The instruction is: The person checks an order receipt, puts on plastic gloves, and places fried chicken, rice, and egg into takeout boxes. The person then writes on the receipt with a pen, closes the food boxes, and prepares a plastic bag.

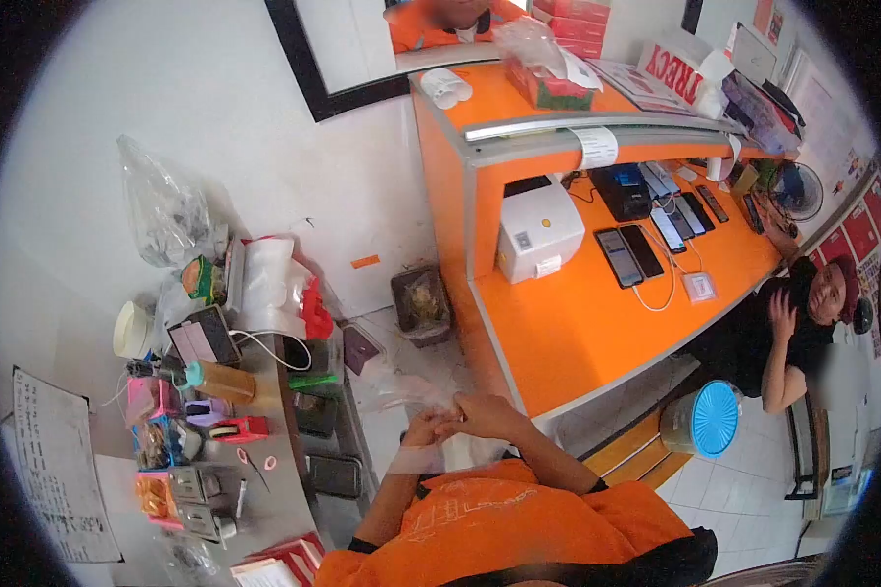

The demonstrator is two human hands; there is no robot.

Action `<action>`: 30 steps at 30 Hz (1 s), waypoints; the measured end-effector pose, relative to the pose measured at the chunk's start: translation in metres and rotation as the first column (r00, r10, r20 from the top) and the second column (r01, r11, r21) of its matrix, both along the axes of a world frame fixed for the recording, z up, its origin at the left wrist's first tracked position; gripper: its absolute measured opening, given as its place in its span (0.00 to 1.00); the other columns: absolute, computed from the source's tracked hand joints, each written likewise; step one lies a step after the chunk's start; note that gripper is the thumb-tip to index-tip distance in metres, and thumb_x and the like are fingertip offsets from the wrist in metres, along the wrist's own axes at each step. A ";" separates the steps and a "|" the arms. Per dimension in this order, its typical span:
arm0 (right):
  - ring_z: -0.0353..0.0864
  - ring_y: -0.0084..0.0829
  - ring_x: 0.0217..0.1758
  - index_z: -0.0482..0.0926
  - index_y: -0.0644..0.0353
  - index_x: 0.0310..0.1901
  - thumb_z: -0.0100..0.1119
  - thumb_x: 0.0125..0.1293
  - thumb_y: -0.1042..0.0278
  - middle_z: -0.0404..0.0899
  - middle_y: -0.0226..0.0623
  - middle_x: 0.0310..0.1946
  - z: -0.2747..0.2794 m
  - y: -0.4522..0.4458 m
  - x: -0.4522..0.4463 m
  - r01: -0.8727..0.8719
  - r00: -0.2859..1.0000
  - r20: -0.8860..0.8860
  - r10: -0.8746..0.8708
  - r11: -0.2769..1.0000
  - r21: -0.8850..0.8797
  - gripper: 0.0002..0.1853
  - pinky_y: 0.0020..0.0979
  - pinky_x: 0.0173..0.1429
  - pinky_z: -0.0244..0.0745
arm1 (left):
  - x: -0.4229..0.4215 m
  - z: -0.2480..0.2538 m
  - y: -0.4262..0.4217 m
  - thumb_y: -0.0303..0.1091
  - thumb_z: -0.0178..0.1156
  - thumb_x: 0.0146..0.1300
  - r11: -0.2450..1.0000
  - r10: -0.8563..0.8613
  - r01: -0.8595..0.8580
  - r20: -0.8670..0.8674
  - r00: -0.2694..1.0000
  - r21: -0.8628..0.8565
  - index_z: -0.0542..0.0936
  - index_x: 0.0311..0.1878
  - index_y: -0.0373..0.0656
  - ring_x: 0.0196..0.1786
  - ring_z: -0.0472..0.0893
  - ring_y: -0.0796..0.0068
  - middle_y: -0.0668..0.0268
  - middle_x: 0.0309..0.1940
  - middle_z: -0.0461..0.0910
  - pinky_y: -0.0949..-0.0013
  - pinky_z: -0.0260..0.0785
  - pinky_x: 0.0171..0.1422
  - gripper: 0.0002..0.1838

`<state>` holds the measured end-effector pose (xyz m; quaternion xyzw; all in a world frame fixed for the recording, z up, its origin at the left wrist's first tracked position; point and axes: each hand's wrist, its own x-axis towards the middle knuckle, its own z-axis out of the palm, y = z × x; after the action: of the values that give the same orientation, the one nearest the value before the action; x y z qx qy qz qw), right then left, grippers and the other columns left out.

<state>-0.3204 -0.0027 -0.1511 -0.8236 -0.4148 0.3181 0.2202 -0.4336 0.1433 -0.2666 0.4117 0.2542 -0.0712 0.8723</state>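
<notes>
My left hand (426, 428) and my right hand (486, 416) meet in front of my orange shirt, fingers closed and pinching. Between them is a thin clear plastic bag (401, 395); part of it spreads out beyond my fingers toward the floor. The fingertips overlap, so exactly how each one grips the plastic is partly hidden. To my left stands a grey desk (289, 489) with scissors (255, 468), a red tape dispenser (240, 428) and a bottle with a teal cap (220, 381).
An orange counter (538, 342) on the right carries a white label printer (541, 230) and several phones (617, 256). A waste bin (422, 305) stands by its end. Another person (783, 328) sits at far right, near a blue-lidded tub (715, 419).
</notes>
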 end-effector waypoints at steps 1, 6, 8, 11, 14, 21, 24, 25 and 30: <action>0.82 0.46 0.35 0.76 0.64 0.40 0.53 0.63 0.35 0.81 0.48 0.31 -0.010 -0.013 -0.001 -0.035 0.999 -0.002 0.035 0.998 0.044 0.31 0.42 0.38 0.74 | 0.006 0.000 -0.014 0.40 0.65 0.63 1.000 0.006 -0.006 0.003 1.000 -0.014 0.80 0.42 0.35 0.30 0.80 0.71 0.61 0.35 0.83 0.68 0.74 0.36 0.16; 0.81 0.31 0.24 0.77 0.66 0.32 0.54 0.67 0.50 0.80 0.40 0.24 -0.031 -0.072 0.010 0.070 0.897 -0.441 -0.004 0.989 0.134 0.21 0.33 0.30 0.76 | 0.002 0.018 -0.078 0.51 0.61 0.64 0.998 -0.031 0.025 0.097 0.995 0.063 0.78 0.32 0.41 0.25 0.76 0.74 0.66 0.25 0.79 0.68 0.70 0.31 0.20; 0.79 0.25 0.21 0.76 0.66 0.29 0.54 0.68 0.57 0.80 0.37 0.22 -0.054 -0.099 0.007 0.293 0.847 -0.495 -0.194 0.948 0.129 0.18 0.30 0.28 0.76 | -0.007 0.028 -0.087 0.55 0.59 0.65 0.990 0.124 -0.124 0.003 0.992 0.074 0.75 0.28 0.45 0.23 0.74 0.75 0.70 0.21 0.74 0.68 0.69 0.30 0.22; 0.78 0.24 0.20 0.76 0.64 0.30 0.54 0.70 0.54 0.80 0.36 0.22 -0.055 -0.134 0.020 0.487 0.816 -0.460 -0.351 0.846 0.219 0.20 0.29 0.27 0.76 | -0.026 0.039 -0.095 0.56 0.58 0.65 0.961 0.246 -0.244 0.007 0.969 0.130 0.71 0.25 0.50 0.21 0.70 0.80 0.75 0.17 0.68 0.71 0.67 0.29 0.22; 0.77 0.23 0.21 0.74 0.62 0.29 0.52 0.67 0.40 0.78 0.35 0.21 -0.033 -0.155 0.018 0.448 0.836 -0.465 -0.292 0.853 0.269 0.27 0.31 0.28 0.74 | -0.050 0.046 -0.098 0.50 0.60 0.66 0.931 0.175 -0.164 -0.005 0.985 0.326 0.76 0.30 0.45 0.26 0.74 0.82 0.73 0.22 0.74 0.72 0.72 0.34 0.18; 0.75 0.20 0.23 0.76 0.63 0.32 0.51 0.68 0.40 0.76 0.30 0.23 -0.024 -0.175 -0.018 0.019 0.905 -0.420 0.063 0.982 0.188 0.28 0.26 0.27 0.72 | -0.039 0.039 -0.186 0.30 0.61 0.61 0.985 0.095 -0.128 0.252 0.963 0.116 0.78 0.52 0.35 0.37 0.82 0.71 0.63 0.38 0.82 0.67 0.77 0.46 0.17; 0.72 0.21 0.22 0.78 0.64 0.33 0.51 0.70 0.44 0.74 0.30 0.22 -0.051 -0.182 -0.023 0.017 0.808 -0.567 0.161 0.955 0.295 0.25 0.26 0.28 0.70 | -0.039 0.049 -0.202 0.33 0.60 0.62 0.986 0.045 -0.093 0.317 0.947 0.136 0.78 0.45 0.35 0.35 0.82 0.71 0.61 0.38 0.82 0.68 0.75 0.41 0.12; 0.72 0.21 0.22 0.78 0.64 0.33 0.51 0.71 0.46 0.74 0.30 0.21 -0.055 -0.197 -0.035 0.016 0.794 -0.586 0.162 0.958 0.286 0.24 0.26 0.28 0.70 | -0.042 0.054 -0.210 0.33 0.60 0.63 0.981 0.036 -0.096 0.329 0.944 0.167 0.78 0.43 0.35 0.34 0.81 0.71 0.61 0.38 0.82 0.68 0.74 0.40 0.11; 0.75 0.23 0.22 0.77 0.65 0.29 0.54 0.69 0.59 0.75 0.32 0.19 -0.044 -0.201 -0.014 0.112 0.862 -0.500 0.082 0.932 0.345 0.17 0.29 0.28 0.72 | -0.037 0.074 -0.200 0.30 0.59 0.62 0.982 0.180 -0.174 -0.088 0.980 0.073 0.76 0.44 0.36 0.30 0.79 0.75 0.65 0.31 0.79 0.70 0.72 0.32 0.09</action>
<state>-0.3344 -0.2036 -0.1947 -0.6594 -0.3871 0.4392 0.4716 -0.4709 -0.0567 -0.1925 0.4120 0.3329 -0.0046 0.8482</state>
